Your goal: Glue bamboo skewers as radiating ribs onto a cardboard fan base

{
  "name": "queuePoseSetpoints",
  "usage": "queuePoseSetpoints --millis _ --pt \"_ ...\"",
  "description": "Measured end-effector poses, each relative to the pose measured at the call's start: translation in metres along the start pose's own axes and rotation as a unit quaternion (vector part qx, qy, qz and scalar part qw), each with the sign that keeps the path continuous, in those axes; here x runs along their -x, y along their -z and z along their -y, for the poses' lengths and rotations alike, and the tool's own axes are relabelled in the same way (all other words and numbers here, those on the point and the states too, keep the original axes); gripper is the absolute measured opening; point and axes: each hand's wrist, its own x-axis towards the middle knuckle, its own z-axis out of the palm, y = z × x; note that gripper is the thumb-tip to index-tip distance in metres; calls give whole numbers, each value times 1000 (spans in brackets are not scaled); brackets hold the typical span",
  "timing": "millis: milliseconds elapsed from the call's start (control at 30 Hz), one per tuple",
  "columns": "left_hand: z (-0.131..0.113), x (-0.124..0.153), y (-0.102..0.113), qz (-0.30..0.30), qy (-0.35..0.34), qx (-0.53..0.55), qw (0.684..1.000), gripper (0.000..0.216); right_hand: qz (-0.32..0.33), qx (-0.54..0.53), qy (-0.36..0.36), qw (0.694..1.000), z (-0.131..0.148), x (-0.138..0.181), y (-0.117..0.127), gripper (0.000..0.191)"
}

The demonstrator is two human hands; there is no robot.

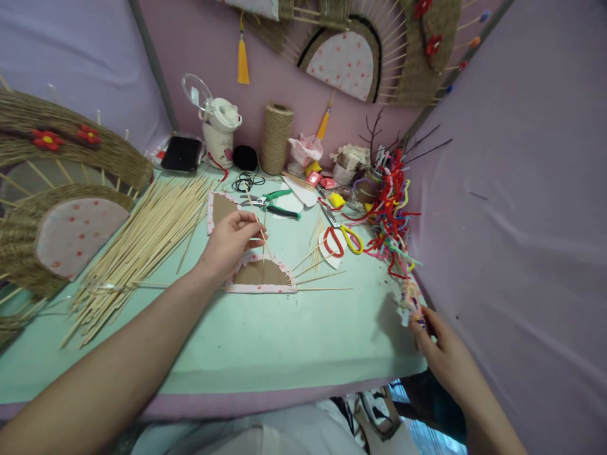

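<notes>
Right hand (443, 354) at near table corner, fingers closed on pastel fuzzy stick (410, 302) by table edge (284, 373). Left hand (230, 243) farther in, fingertips pinched on thin skewer (262, 237), held just above half-round card (260, 273) with pink trim. Step looks like laying skewers as ribs on card; next move calls for steady tip placement, even fan spacing. Loose skewers (313, 265) beside card, big skewer heap (142, 243) left. Beyond: red-yellow scissors (342, 239), green pliers (272, 203), pipe-cleaner tangle (391, 208), twine spool (276, 139).
</notes>
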Motion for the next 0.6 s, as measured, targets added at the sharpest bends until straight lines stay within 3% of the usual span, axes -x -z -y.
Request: queuePoseSetpoints --millis 100,267,400,600 --pt "0 2 -3 -4 -11 -12 1000 17 39 -157 -45 986 18 10 8 41" --pt "5 5 -4 7 -56 -56 997 14 119 -353 -59 926 70 8 3 34" --pt "9 6 -1 13 -113 -59 992 17 207 -321 -34 924 109 -7 -12 34" --pt "9 7 1 16 -159 -77 984 15 310 -250 -7 917 141 -27 -32 38"
